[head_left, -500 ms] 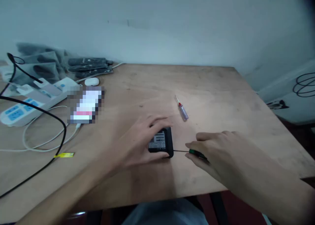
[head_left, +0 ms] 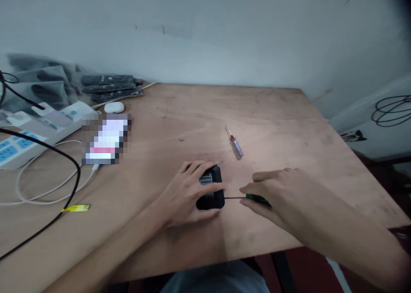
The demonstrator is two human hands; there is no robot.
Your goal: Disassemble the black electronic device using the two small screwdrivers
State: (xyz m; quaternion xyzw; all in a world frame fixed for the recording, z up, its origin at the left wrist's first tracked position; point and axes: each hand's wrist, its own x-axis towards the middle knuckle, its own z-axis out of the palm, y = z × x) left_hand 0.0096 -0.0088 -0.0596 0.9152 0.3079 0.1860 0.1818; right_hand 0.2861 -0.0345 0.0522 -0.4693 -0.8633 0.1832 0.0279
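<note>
Near the front edge of the desk (head_left: pixel 272 117), seen from the head view, our left hand (head_left: pixel 188 194) is clamped around a black box (head_left: pixel 212 203) lying flat. With our right hand (head_left: pixel 279 188) we pinch a green-handled screwdriver (head_left: pixel 252 196) — its shaft runs to the box's right side. Farther toward the back edge lies a second screwdriver (head_left: pixel 236 148) — its tip pointing away from us.

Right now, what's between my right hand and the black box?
The head view shows the green-handled screwdriver's shaft between your right hand and the black box.
</note>
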